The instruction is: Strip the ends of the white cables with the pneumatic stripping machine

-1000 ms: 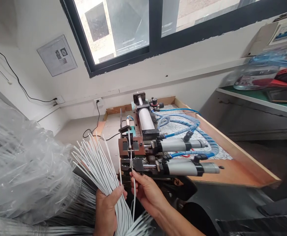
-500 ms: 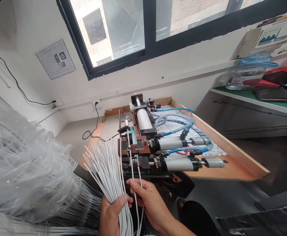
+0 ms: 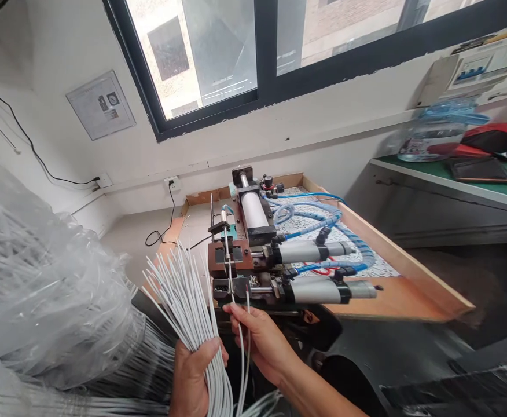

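My left hand (image 3: 195, 373) is wrapped around a thick bundle of white cables (image 3: 187, 307), whose cut ends fan out upward. Beside it, my right hand (image 3: 264, 341) pinches a single white cable (image 3: 242, 359) between thumb and fingers. That cable runs up between the jaws of a pneumatic machine (image 3: 253, 211), where its tip is hidden. A second cable with a dark red tip (image 3: 248, 295) passes by the right hand's fingers, its end standing just in front of the lower jaw. The brown upper jaws (image 3: 240, 263) have come together around the cable.
The machine sits in a wooden-edged tray (image 3: 410, 269) with blue air hoses (image 3: 323, 217) and white scraps. Plastic-wrapped cable bundles (image 3: 84, 301) crowd the left. At right, a green shelf (image 3: 492, 186) carries a clear jug (image 3: 431, 139) and a phone (image 3: 481, 169).
My right hand has moved slightly up toward the machine with the cable. The machine's jaws have moved together, and the two right-hand cylinders' rear ends have shifted left. My left hand keeps its grip.
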`<state>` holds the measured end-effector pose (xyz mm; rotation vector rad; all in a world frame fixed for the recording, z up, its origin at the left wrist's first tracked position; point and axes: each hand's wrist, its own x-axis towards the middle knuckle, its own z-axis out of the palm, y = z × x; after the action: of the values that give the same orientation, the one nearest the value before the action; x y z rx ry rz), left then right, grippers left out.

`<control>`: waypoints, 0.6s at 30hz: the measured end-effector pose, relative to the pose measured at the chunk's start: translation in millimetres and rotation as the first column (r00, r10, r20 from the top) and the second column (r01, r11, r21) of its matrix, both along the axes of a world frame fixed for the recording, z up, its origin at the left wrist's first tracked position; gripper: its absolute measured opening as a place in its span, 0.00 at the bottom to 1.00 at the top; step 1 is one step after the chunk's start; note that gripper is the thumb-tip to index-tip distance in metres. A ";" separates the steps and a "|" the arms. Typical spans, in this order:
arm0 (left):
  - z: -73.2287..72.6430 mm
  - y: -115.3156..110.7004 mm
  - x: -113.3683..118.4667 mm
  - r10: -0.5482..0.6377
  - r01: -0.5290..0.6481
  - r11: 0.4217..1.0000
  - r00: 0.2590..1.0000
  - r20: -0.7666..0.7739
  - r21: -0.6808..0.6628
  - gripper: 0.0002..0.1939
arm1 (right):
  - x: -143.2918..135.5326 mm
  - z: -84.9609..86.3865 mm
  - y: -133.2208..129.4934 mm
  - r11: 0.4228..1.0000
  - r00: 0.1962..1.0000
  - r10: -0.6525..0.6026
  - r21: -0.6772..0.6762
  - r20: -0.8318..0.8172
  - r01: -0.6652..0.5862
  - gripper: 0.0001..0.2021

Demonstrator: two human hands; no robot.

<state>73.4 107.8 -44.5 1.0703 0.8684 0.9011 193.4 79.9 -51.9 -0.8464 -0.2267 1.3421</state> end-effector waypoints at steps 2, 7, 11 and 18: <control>-1.2 -3.6 1.3 0.016 -0.016 0.999 1.000 -0.006 -0.029 0.06 | -1.6 -0.7 1.9 0.997 0.997 0.068 0.044 -0.043 -0.066 0.13; -8.3 -13.1 4.1 0.069 -0.069 0.991 0.998 0.001 -0.115 0.07 | -8.4 0.6 -1.2 0.983 0.991 0.123 0.128 0.046 -0.128 0.15; -18.8 -15.8 -0.6 0.047 -0.045 0.986 0.999 0.012 -0.160 0.09 | -12.4 -3.3 -14.1 0.998 0.982 -0.024 0.070 0.186 0.011 0.13; -22.9 -15.2 -8.2 0.082 -0.086 0.976 0.996 -0.028 -0.202 0.07 | -14.3 -18.7 -37.2 0.998 0.964 -0.043 -0.041 0.261 0.056 0.13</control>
<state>65.2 92.6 -67.4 0.8724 1.0059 0.8534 179.1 42.7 -70.6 -1.0635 -0.3769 1.1917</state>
